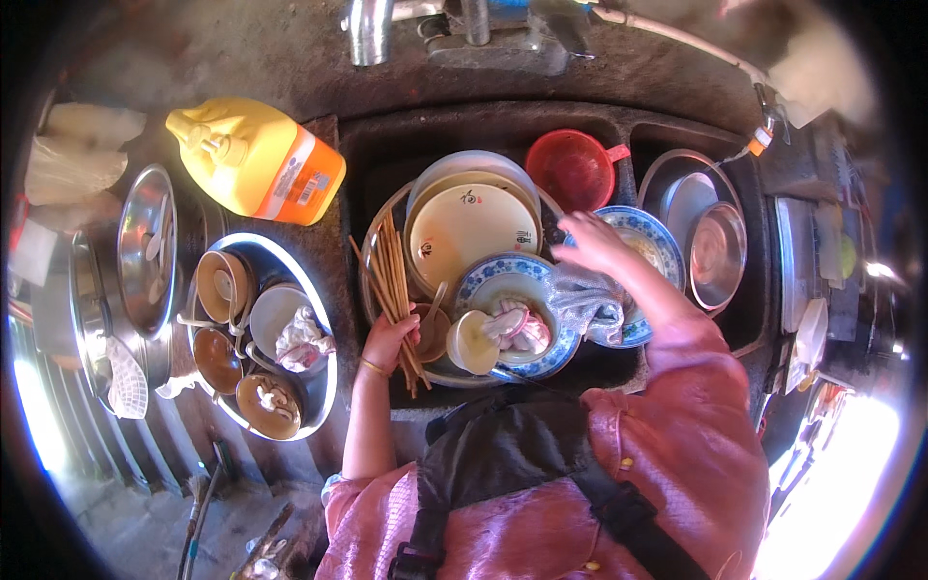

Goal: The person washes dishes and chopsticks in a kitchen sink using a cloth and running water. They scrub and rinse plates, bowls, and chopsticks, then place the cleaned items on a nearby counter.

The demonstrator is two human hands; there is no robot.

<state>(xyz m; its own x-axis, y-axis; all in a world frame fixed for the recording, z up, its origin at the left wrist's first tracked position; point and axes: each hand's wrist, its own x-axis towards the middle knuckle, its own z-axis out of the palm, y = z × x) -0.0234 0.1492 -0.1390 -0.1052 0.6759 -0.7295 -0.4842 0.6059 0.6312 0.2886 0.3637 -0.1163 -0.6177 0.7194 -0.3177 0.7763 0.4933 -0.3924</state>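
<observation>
My left hand (391, 338) is closed around a bundle of wooden chopsticks (391, 272) at the left side of the sink. My right hand (589, 243) is over the rim of a blue-and-white plate (670, 250), just above a grey cloth (586, 301); whether it grips anything is hard to tell. Between my hands, a stack of cream plates (471, 232) sits in a large basin. In front of it a second blue-and-white plate (475, 283) bears a crumpled pink-and-white cloth (525, 330) and a small cream bowl (471, 342). A brown bowl with a spoon (433, 330) lies beside the chopsticks.
A red plastic dipper (573, 174) lies at the sink's back. Metal bowls (718, 250) fill the right basin. At left stand a yellow jug (254, 159) with a pump and a steel basin (328, 290) of bowls. The faucet (370, 32) is behind the sink.
</observation>
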